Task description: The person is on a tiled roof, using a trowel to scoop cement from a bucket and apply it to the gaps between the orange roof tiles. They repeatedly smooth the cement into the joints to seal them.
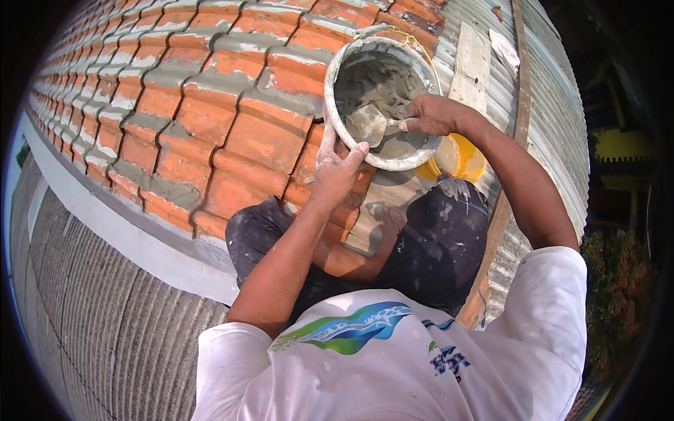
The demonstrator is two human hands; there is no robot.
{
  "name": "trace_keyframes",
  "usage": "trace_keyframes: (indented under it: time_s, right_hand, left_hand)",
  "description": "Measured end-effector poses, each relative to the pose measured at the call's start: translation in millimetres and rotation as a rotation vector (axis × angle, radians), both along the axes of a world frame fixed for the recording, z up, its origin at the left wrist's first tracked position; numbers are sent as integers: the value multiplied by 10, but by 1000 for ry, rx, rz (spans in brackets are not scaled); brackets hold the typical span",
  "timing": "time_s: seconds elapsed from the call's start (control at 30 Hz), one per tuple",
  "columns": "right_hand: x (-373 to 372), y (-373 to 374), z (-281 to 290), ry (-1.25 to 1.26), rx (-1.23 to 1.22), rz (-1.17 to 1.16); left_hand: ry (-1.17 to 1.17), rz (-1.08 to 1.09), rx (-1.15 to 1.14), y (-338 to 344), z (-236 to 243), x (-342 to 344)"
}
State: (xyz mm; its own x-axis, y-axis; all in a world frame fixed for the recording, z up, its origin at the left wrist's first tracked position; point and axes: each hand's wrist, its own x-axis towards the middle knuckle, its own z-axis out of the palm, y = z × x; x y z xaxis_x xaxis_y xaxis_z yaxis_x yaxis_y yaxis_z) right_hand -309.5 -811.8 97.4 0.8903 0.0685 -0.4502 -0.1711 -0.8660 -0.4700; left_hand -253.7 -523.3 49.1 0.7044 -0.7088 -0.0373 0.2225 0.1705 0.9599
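Observation:
A mortar-caked bucket (340,130) holding wet grey mortar (382,88) rests on orange clay roof tiles (210,119). My left hand (337,165) grips the bucket's near rim, thumb hooked over the edge. My right hand (428,116) reaches in from the right and holds a small trowel (366,125), its blade coated in mortar and lying inside the bucket. My knees in dark, mortar-splashed trousers (435,238) are bent below the bucket.
Rows of tiles with grey mortar joints run off to the upper left. A white ledge (140,242) borders them, with ribbed grey sheeting (105,337) below. Corrugated metal roofing (554,105), a wooden board (470,67) and a yellow container (460,158) lie to the right.

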Motion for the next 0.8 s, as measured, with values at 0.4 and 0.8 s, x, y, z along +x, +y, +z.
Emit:
trace_keyframes:
  time_s: [0.4, 0.8]
  right_hand:
    - [-273, 192, 287, -215, -553, -223]
    - [-285, 208, -134, -137, 55, -120]
  left_hand:
    - [153, -13, -40, 24, 66, -53]
    - [87, -3, -74, 43, 4, -46]
